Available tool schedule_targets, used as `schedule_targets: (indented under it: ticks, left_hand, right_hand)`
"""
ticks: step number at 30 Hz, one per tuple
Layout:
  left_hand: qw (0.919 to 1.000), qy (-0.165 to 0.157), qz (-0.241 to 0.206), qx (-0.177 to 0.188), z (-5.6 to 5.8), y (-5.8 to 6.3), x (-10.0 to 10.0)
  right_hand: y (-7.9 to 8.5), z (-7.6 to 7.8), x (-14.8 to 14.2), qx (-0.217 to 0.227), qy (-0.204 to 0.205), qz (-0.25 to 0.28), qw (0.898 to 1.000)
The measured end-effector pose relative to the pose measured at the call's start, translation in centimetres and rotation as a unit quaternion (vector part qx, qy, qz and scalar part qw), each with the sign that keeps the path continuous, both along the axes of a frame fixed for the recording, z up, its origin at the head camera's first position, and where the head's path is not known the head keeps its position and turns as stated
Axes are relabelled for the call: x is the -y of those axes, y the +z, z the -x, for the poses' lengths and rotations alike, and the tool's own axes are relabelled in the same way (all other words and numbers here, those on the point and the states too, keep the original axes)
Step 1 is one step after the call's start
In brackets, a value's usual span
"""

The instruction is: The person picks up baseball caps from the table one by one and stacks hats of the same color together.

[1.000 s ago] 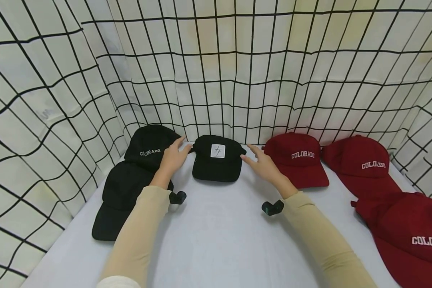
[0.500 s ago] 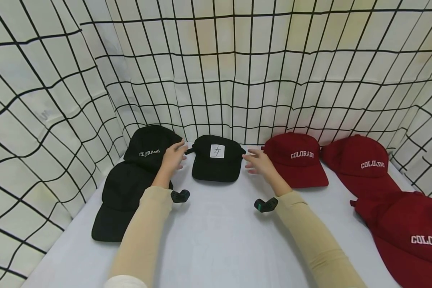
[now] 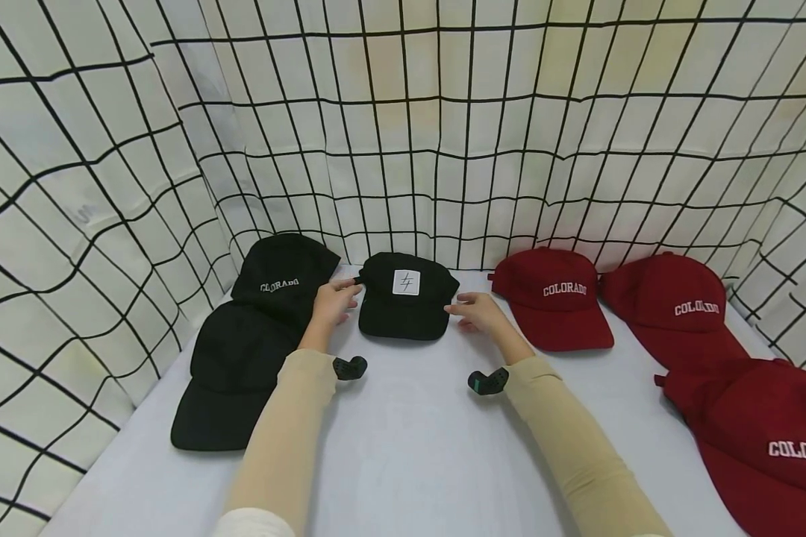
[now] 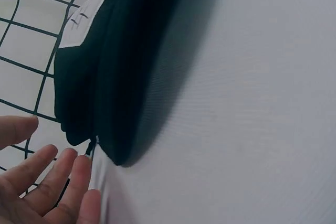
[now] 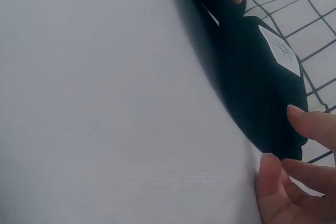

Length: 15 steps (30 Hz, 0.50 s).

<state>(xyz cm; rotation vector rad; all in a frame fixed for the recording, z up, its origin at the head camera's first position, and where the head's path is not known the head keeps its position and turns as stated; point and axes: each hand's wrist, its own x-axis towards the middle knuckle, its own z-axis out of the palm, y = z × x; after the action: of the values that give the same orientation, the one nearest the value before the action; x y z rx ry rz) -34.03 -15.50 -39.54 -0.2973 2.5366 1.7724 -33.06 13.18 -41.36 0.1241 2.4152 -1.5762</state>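
Note:
A black cap [image 3: 403, 306] with a white patch bearing a hand-drawn mark sits on the white surface against the back netting. At its left side my left hand [image 3: 333, 302] is held with relaxed fingers; the left wrist view shows them a little apart from the cap [image 4: 100, 77]. My right hand [image 3: 478, 309] is at the cap's right edge. In the right wrist view its thumb and fingertips [image 5: 270, 174] come up to the cap [image 5: 257, 77] from either side, without a plain grip; whether they touch it I cannot tell.
Two black caps, one lettered COLORADO [image 3: 278, 272] and a plain one [image 3: 235, 358], lie to the left. On the right are three red COLORADO caps [image 3: 551, 291], [image 3: 672, 298], [image 3: 766, 440]. Black netting [image 3: 436, 156] over white sheeting walls the back and sides.
Both hands have moved inward toward the patched black cap and slightly lower, the left one rightward and the right one leftward. The caps have stayed in place.

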Motion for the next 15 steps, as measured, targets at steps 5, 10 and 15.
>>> schedule_targets:
  ticks: [5, 10, 15]
  left_hand:
    - [0.9989, 0.012, 0.040, -0.019, 0.0, -0.7, -0.4]
    - [0.9979, 0.004, 0.059, -0.027, 0.3, -1.3, -0.6]
    - [0.9982, -0.007, 0.051, -0.032, 0.4, -1.7, -0.8]
  right_hand:
    - [0.2, -0.1, -0.2, -0.006, 0.006, -0.008, 1.000]
    - [0.3, 0.0, -0.2, -0.011, 0.007, -0.014, 1.000]
    - [-0.1, 0.0, 0.4, -0.032, 0.009, -0.064, 0.997]
